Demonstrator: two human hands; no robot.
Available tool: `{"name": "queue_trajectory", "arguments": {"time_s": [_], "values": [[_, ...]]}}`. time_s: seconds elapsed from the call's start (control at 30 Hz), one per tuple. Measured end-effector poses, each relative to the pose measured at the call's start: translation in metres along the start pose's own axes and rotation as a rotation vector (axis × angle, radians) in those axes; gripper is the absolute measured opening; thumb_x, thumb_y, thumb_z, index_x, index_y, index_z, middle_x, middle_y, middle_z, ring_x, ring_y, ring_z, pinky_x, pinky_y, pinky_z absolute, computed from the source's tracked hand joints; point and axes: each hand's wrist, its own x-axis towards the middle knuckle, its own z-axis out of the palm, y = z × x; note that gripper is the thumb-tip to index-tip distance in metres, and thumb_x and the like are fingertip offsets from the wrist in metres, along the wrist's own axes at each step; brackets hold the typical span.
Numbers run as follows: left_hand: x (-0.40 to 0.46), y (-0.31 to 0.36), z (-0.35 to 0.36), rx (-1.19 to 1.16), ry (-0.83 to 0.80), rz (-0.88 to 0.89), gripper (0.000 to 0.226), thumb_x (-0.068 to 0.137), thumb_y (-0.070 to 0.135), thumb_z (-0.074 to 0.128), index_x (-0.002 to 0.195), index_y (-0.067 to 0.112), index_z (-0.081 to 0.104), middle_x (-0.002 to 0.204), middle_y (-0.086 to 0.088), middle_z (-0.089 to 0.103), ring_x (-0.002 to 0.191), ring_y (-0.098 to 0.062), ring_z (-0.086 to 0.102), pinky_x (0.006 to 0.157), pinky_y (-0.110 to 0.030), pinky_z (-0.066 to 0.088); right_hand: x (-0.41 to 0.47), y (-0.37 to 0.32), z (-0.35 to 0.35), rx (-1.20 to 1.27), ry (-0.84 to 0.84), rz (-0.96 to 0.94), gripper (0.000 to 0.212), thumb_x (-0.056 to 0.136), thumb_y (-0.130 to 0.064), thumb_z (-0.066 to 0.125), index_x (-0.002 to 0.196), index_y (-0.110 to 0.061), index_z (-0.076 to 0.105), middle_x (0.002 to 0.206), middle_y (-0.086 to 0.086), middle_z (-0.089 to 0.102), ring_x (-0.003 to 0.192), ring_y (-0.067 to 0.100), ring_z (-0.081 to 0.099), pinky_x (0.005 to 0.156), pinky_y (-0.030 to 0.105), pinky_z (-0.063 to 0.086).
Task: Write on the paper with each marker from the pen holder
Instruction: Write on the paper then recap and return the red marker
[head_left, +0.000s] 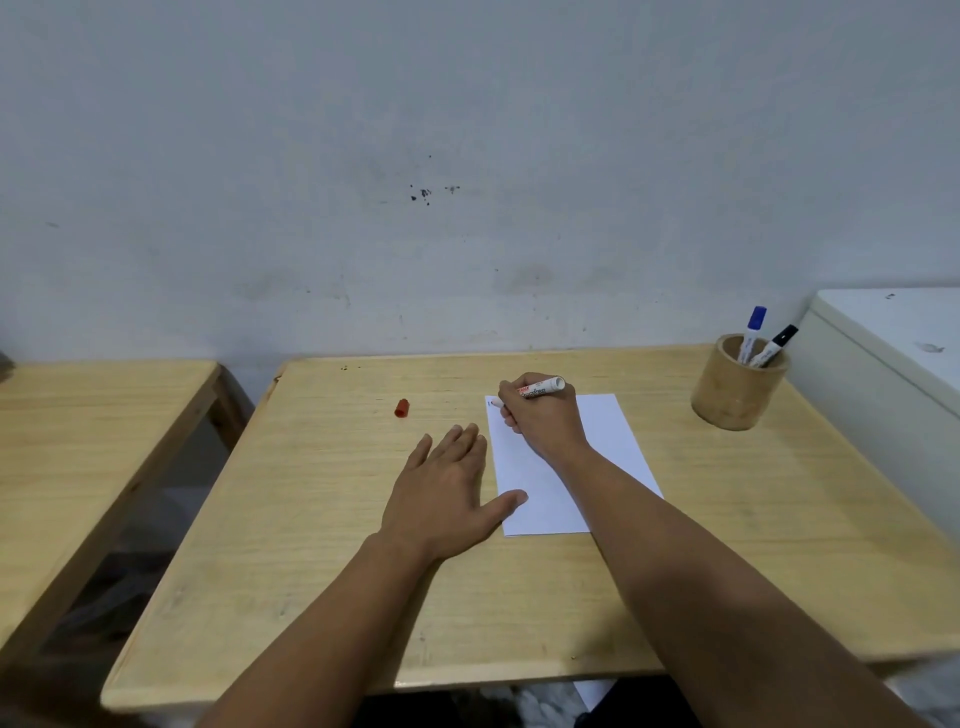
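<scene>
A white sheet of paper (613, 441) lies on the wooden table (322, 545). My right hand (545, 421) grips a white marker (543, 388) with red print, its tip touching the paper's top left corner beside a small mark. My left hand (447, 493) rests flat on the table, fingers spread, thumb on the paper's left edge. The marker's red cap (401, 408) lies on the table to the left. A round wooden pen holder (732, 389) at the back right holds a blue-capped marker (753, 332) and a black-capped marker (776, 345).
A white cabinet (893, 364) stands against the table's right side, just behind the pen holder. A second wooden table (93, 415) sits to the left across a gap. A grey wall runs along the back edge.
</scene>
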Motion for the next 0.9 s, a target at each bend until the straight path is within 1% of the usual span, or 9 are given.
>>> {"name": "queue_trajectory", "arguments": {"time_s": [0.27,0.47,0.57,0.63,0.7,0.77,0.8,0.83,0.9], "values": [[0.000,0.000,0.000,-0.013,0.007,-0.004,0.095,0.089,0.081,0.032,0.160,0.018,0.030,0.170,0.002,0.020,0.158,-0.010,0.008,0.129,-0.041,0.005,0.003,0.001,0.002,-0.067,-0.009,-0.016,0.025,0.084,-0.027,0.069,0.070,-0.006,0.073,0.072,0.019,0.074,0.058,0.018,0.065,0.060,0.034,0.054],[0.000,0.001,0.000,-0.010,0.004,-0.006,0.094,0.089,0.081,0.033,0.159,0.018,0.032,0.170,0.003,0.021,0.158,-0.010,0.009,0.129,-0.042,0.005,0.002,-0.001,0.001,-0.030,-0.024,0.002,0.027,0.078,-0.023,0.067,0.067,0.001,0.062,0.076,0.025,0.073,0.059,0.022,0.061,0.064,0.036,0.050],[0.001,0.001,-0.002,-0.010,0.005,0.000,0.095,0.089,0.081,0.033,0.159,0.017,0.032,0.170,0.002,0.021,0.158,-0.011,0.010,0.129,-0.042,0.006,-0.002,-0.006,-0.002,0.049,-0.002,-0.014,0.024,0.090,-0.018,0.069,0.081,0.003,0.067,0.082,0.029,0.072,0.061,0.019,0.064,0.060,0.033,0.053],[0.000,0.001,-0.003,-0.012,0.004,-0.005,0.095,0.088,0.082,0.033,0.159,0.018,0.031,0.170,0.002,0.021,0.158,-0.011,0.010,0.129,-0.043,0.007,-0.001,-0.017,-0.005,0.112,0.036,-0.027,0.018,0.095,-0.019,0.070,0.088,-0.003,0.067,0.081,0.023,0.074,0.060,0.017,0.063,0.052,0.029,0.052],[0.000,0.001,-0.003,-0.018,-0.002,-0.013,0.096,0.087,0.082,0.034,0.159,0.019,0.032,0.170,0.003,0.021,0.158,-0.011,0.011,0.128,-0.043,0.008,0.004,-0.030,-0.010,0.158,0.099,-0.052,0.020,0.096,-0.024,0.074,0.084,-0.013,0.061,0.069,0.011,0.068,0.053,0.015,0.056,0.046,0.024,0.045],[0.001,0.003,-0.007,-0.041,0.007,-0.012,0.092,0.085,0.083,0.038,0.154,0.021,0.043,0.166,0.005,0.032,0.155,-0.013,0.023,0.126,-0.043,0.016,0.009,-0.046,-0.018,0.202,0.134,-0.071,0.024,0.093,-0.029,0.080,0.082,-0.017,0.062,0.065,0.005,0.063,0.052,0.017,0.053,0.047,0.025,0.043],[0.002,0.004,-0.011,-0.063,0.027,-0.010,0.086,0.084,0.083,0.040,0.145,0.023,0.053,0.159,0.007,0.044,0.149,-0.015,0.037,0.121,-0.042,0.027,0.010,-0.055,-0.023,0.215,0.134,-0.069,0.023,0.091,-0.033,0.082,0.083,-0.017,0.067,0.068,0.005,0.067,0.054,0.018,0.055,0.049,0.026,0.045],[0.005,0.005,-0.016,-0.100,0.062,-0.021,0.080,0.084,0.083,0.042,0.135,0.024,0.061,0.147,0.009,0.055,0.137,-0.016,0.050,0.111,-0.041,0.038,0.010,-0.063,-0.028,0.240,0.125,-0.058,0.024,0.091,-0.039,0.081,0.086,-0.017,0.073,0.073,0.005,0.072,0.055,0.017,0.057,0.051,0.027,0.047],[0.013,0.001,-0.025,-0.198,0.176,-0.096,0.071,0.084,0.079,0.046,0.125,0.026,0.067,0.132,0.013,0.063,0.121,-0.013,0.059,0.093,-0.037,0.050,0.010,-0.076,-0.038,0.329,0.103,0.012,0.038,0.098,-0.050,0.068,0.098,-0.014,0.081,0.080,0.005,0.078,0.051,0.015,0.056,0.049,0.024,0.046]]}}
